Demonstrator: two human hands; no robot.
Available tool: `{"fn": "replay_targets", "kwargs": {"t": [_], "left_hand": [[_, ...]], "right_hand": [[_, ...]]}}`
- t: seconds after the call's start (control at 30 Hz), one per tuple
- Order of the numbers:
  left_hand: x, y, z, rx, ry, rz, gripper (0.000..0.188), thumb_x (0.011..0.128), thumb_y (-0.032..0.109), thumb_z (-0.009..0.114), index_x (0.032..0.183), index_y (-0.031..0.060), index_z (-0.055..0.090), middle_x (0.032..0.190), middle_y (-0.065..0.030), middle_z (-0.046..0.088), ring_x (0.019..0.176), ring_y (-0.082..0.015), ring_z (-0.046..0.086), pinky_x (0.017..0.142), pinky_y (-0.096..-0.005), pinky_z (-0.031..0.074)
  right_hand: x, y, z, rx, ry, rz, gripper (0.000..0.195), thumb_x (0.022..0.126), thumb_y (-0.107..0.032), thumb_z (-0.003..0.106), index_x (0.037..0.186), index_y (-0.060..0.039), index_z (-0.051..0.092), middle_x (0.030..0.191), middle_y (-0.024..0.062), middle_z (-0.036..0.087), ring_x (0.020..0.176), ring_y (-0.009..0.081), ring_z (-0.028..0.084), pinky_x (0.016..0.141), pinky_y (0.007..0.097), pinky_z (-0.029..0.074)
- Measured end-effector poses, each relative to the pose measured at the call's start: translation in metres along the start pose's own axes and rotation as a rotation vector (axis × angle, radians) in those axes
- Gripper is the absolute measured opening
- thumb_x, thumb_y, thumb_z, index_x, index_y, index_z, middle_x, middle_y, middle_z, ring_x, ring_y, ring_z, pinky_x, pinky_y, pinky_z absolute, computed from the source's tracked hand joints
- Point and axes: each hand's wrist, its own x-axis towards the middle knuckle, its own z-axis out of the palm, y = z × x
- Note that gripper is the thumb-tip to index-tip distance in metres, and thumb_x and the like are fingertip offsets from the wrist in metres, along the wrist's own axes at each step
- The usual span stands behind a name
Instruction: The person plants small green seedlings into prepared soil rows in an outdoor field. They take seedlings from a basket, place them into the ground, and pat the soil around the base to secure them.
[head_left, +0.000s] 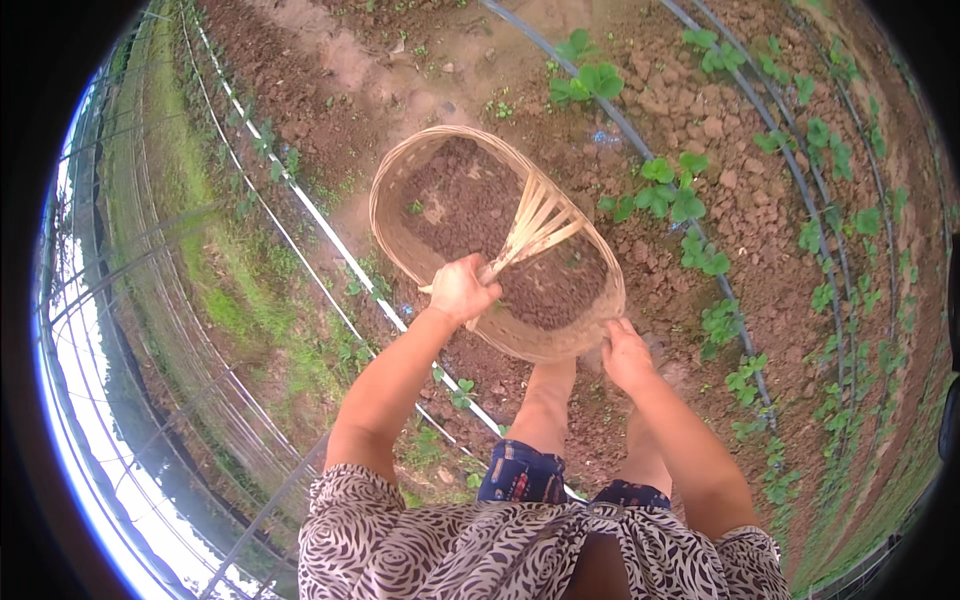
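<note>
An oval woven basket (609, 279), apparently bamboo, hangs in front of my legs over the soil. Loose brown crumbly material (466, 187), like soil, covers its bottom, with a bit of green in it. Split strips form the basket's handle (541, 221), which arches across the middle. My left hand (461, 289) is closed around the top of this handle. At the basket's near right end, my right hand (628, 351) pinches the rim; its fingertips are partly hidden.
Black irrigation pipes (626, 124) curve along rows of young leafy plants (660, 196) on the right. A white pipe (330, 234) and a thinner line run along the left, beside a grassy strip (225, 300). Metal framework (262, 521) stands at the far left. Cloddy soil (697, 112) lies between rows.
</note>
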Motion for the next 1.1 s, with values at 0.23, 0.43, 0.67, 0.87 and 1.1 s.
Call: {"fn": "replay_targets", "kwargs": {"t": [0.23,0.43,0.67,0.87,1.1], "left_hand": [[-0.127,0.080,-0.067,-0.351,0.126,0.100,0.031,0.066,0.026,0.068,0.086,0.0028,0.064,0.076,-0.0179,0.065,0.074,-0.0309,0.065,0.071,-0.0396,0.052],[-0.208,0.128,-0.078,-0.541,0.239,0.096,0.027,0.067,0.021,0.071,0.081,-0.0001,0.061,0.066,-0.0120,0.060,0.061,-0.0164,0.057,0.061,-0.0332,0.049],[-0.271,0.156,-0.095,-0.616,0.299,0.087,0.032,0.068,0.026,0.070,0.090,0.0035,0.064,0.072,-0.0164,0.063,0.068,-0.0260,0.066,0.065,-0.0378,0.052],[-0.294,0.142,-0.102,-0.714,0.396,0.054,0.038,0.066,0.029,0.069,0.094,0.0032,0.067,0.078,-0.0194,0.066,0.076,-0.0351,0.067,0.073,-0.0424,0.053],[-0.279,0.070,-0.098,-0.872,0.479,-0.175,0.042,0.067,0.030,0.070,0.097,0.0007,0.067,0.085,-0.0205,0.068,0.082,-0.0321,0.068,0.077,-0.0397,0.052]], "right_hand": [[-0.005,-0.025,-0.079,-0.634,0.104,0.093,0.052,0.087,-0.003,0.053,0.136,-0.0093,0.037,0.131,0.0225,0.042,0.101,0.0354,0.063,0.081,0.0423,0.056],[-0.077,-0.026,-0.156,-0.427,0.255,-0.134,0.015,0.085,-0.003,0.053,0.100,-0.0050,0.056,0.100,0.0202,0.059,0.089,0.0400,0.063,0.080,0.0467,0.053],[-0.119,-0.078,-0.181,-0.344,0.330,-0.361,0.039,0.084,-0.003,0.058,0.122,-0.0083,0.055,0.108,0.0200,0.058,0.100,0.0417,0.058,0.084,0.0470,0.049],[-0.159,-0.137,-0.177,-0.412,0.340,-0.403,0.056,0.081,0.001,0.058,0.134,-0.0106,0.049,0.129,0.0203,0.049,0.117,0.0395,0.052,0.097,0.0457,0.046],[-0.234,-0.195,-0.205,-0.365,0.273,-0.615,0.041,0.079,0.003,0.060,0.119,-0.0057,0.058,0.115,0.0174,0.055,0.103,0.0370,0.058,0.087,0.0433,0.049]]}}
